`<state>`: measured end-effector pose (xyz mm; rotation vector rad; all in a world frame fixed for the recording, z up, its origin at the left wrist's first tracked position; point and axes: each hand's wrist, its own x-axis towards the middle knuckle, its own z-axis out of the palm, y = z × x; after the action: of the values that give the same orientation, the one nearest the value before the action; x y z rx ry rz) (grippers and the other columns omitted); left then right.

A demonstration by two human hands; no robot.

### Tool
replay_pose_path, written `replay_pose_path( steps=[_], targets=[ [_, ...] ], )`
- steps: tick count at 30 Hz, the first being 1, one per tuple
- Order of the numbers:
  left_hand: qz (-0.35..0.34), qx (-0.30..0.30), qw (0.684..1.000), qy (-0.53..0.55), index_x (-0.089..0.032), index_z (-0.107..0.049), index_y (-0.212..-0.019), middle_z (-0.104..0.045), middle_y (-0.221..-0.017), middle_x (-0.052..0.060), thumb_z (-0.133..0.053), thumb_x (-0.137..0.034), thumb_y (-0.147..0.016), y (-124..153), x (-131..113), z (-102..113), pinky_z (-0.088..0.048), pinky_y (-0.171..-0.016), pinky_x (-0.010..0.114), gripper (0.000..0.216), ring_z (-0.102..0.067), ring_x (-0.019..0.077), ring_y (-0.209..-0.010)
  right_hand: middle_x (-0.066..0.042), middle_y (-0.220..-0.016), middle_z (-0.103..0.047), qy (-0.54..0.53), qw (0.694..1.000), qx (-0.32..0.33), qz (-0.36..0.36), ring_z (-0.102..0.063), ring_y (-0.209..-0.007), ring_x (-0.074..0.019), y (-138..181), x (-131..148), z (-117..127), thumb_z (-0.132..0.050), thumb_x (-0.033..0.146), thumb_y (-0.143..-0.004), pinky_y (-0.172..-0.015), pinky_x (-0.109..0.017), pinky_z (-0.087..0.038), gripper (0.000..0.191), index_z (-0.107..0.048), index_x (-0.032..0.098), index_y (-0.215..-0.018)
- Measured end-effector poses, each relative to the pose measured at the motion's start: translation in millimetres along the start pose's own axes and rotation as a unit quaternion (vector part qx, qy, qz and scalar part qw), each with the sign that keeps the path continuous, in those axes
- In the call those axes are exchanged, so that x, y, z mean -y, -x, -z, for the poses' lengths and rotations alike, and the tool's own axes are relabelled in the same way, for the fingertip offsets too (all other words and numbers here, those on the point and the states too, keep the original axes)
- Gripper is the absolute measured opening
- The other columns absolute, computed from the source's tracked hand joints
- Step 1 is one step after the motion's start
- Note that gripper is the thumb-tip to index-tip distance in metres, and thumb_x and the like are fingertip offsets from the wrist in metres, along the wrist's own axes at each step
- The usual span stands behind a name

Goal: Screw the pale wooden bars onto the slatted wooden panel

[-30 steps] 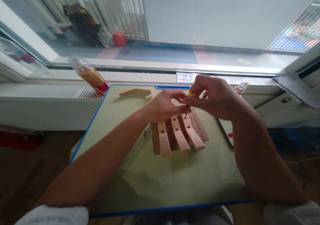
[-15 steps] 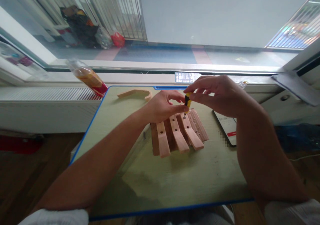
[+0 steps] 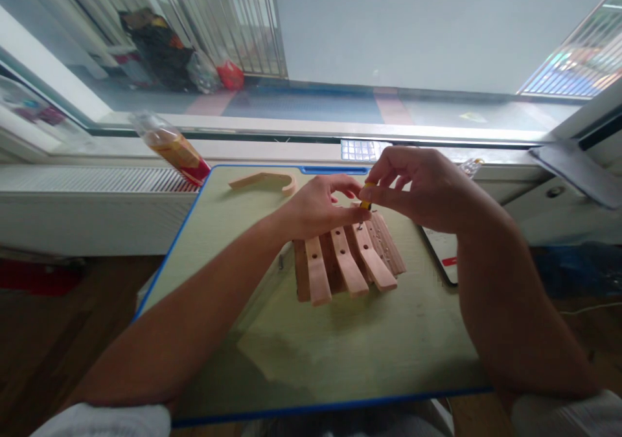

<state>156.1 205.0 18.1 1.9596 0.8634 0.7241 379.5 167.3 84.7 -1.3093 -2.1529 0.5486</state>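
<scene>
My right hand (image 3: 418,181) pinches the top of a short yellow-and-black screwdriver (image 3: 365,205). The thumb and fingers of my left hand (image 3: 325,204) close round the lower part of the same tool, covering much of it. Below it, a small screw (image 3: 360,226) sits at the upper hole of the rightmost curved wooden piece (image 3: 374,262). Two similar pieces, a middle one (image 3: 347,268) and a left one (image 3: 317,275), lie beside it, each with holes. All three rest across a brown wooden board (image 3: 302,272), whose far edge my left hand partly hides.
A loose hook-shaped wooden piece (image 3: 262,178) lies at the back left of the blue-edged table (image 3: 369,346). A small metal part (image 3: 280,263) is left of the board. A tablet-like device (image 3: 444,256) is partly under my right forearm. A plastic bottle (image 3: 177,152) leans near the window.
My right hand has shifted slightly at the screwdriver's top, and its fingers now cover more of the handle. My left hand stays nearly in place. The wooden pieces have not moved.
</scene>
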Motion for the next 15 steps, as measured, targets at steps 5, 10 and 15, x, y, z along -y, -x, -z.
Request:
replay_pose_path(
  steps=[5,10,15],
  targets=[
    [-0.013,-0.007,1.0,0.01,-0.02,-0.08,-0.112,-0.08,-0.115,0.007,-0.085,-0.048,-0.083,-0.1,0.0,-2.1,-0.055,-0.097,0.039,0.04,-0.072,0.026,-0.113,-0.003,-0.078,-0.072,-0.012,1.0,-0.028,0.0,-0.06,-0.07,-0.0159,-2.9,0.5,-8.1,-0.081,0.052,-0.088,-0.061,-0.034,-0.043,0.035,-0.07,0.019,-0.084],
    [-0.032,-0.012,0.999,0.031,-0.02,-0.081,-0.11,-0.08,-0.108,0.006,-0.084,-0.05,-0.085,-1.3,5.2,-2.8,-0.058,-0.09,0.035,0.04,-0.073,0.0231,-0.104,-0.004,-0.08,-0.072,-0.002,0.999,-0.034,-0.011,-0.056,-0.068,-0.0154,-4.0,0.8,-13.6,-0.08,0.058,-0.088,-0.06,-0.034,-0.041,0.041,-0.063,0.022,-0.082],
    [-0.026,-0.021,0.999,0.024,-0.019,-0.082,-0.106,-0.081,-0.103,0.006,-0.084,-0.049,-0.084,-2.9,8.3,-1.9,-0.059,-0.085,0.034,0.037,-0.073,0.0216,-0.096,-0.005,-0.088,-0.074,-0.021,0.999,-0.034,-0.026,-0.062,-0.073,-0.0185,-4.8,-2.2,-11.5,-0.084,0.059,-0.085,-0.061,-0.036,-0.045,0.041,-0.073,0.021,-0.098]
  ],
)
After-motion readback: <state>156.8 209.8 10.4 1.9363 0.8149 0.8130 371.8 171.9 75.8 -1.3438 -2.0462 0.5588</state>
